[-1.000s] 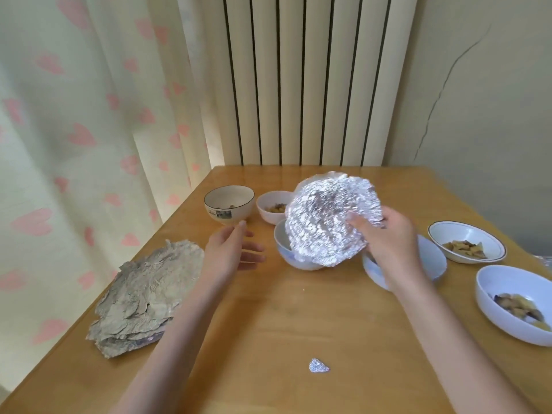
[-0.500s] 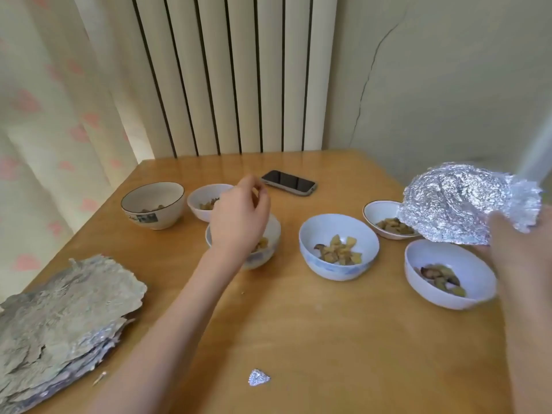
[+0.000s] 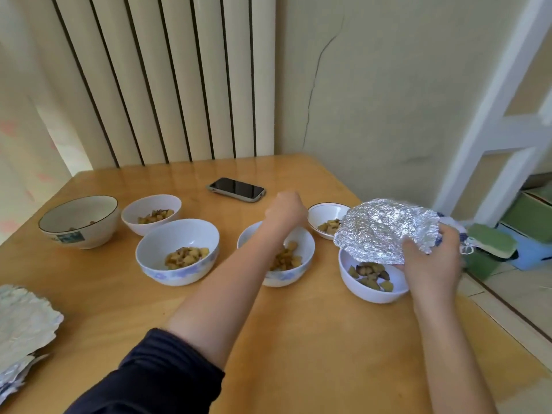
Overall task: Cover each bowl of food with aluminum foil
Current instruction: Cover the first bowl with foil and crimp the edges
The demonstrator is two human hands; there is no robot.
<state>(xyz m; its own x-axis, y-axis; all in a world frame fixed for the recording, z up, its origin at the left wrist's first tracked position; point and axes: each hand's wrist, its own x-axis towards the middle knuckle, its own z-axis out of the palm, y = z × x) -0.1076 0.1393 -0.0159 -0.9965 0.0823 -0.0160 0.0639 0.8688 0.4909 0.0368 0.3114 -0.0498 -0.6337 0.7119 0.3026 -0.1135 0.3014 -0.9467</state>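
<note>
Two hands are at work over our tabletop (image 3: pixel 313 339). Our right hand (image 3: pixel 430 261) grips a crumpled foil sheet (image 3: pixel 385 228) by its near right edge, fingers curled around it, and holds it tilted above the far rim of a plain white bowl (image 3: pixel 373 282) holding dark and yellow food pieces; the near part of that bowl lies uncovered. Our left hand (image 3: pixel 285 210) reaches across beyond the far rim of a flowered bowl (image 3: pixel 277 258) of yellow chunks, its fingers curled; whether they pinch anything, we cannot tell. Just beyond the foil, between our two hands, sits a small shallow bowl (image 3: pixel 325 222), partly hidden by the sheet. To the left of our left forearm stands a larger flowered bowl (image 3: pixel 177 252) with food, behind it a small white bowl (image 3: pixel 150 213), and further left a dark-rimmed bowl (image 3: pixel 79 221). Beyond our left hand lies a phone (image 3: pixel 236 189), face up. Far to the left, at the near edge, rests a stack of foil sheets (image 3: pixel 21 327).
</note>
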